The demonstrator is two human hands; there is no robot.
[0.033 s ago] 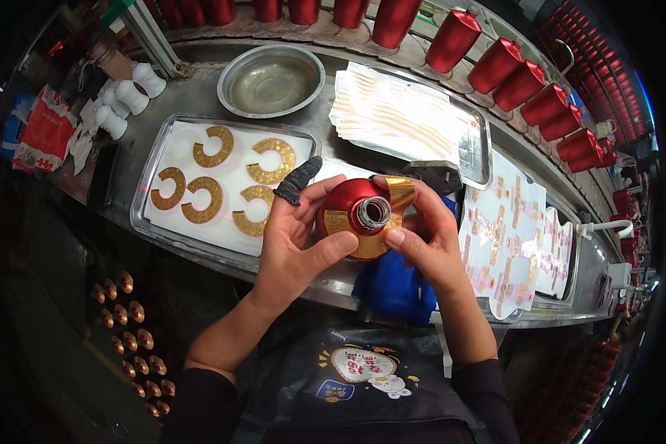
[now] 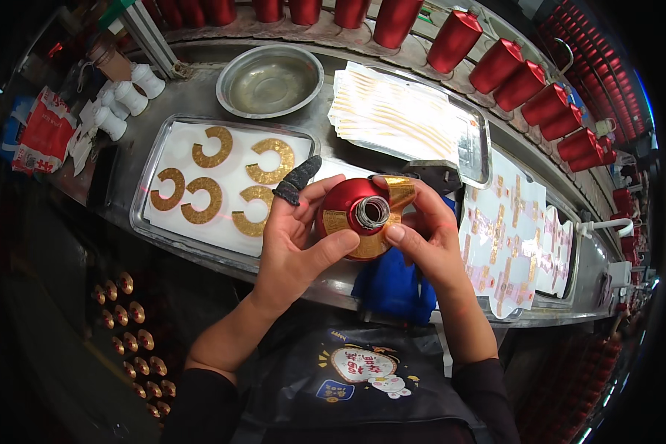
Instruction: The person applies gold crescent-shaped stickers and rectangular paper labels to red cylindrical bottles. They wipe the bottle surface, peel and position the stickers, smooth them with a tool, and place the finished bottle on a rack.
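A red metallic bottle [image 2: 338, 198] with an open threaded neck faces up between my hands. My left hand [image 2: 297, 240] closes around its left side, thumb on the front of the shoulder. One finger of that hand wears a black finger cover [image 2: 300, 179]. Around the neck lies a curved gold label [image 2: 370, 246]; its right end stands up off the shoulder. My right hand [image 2: 434, 237] pinches the label on the right, with the thumb on its lower part and the fingers behind the raised end.
A metal tray [image 2: 149, 172] with several C-shaped gold labels [image 2: 202, 200] is at left. Behind it stands a metal basin [image 2: 270, 80]. Printed label sheets [image 2: 503, 244] lie at right. Red bottles [image 2: 451, 41] line a conveyor at the back. A blue object [image 2: 396, 288] sits below my hands.
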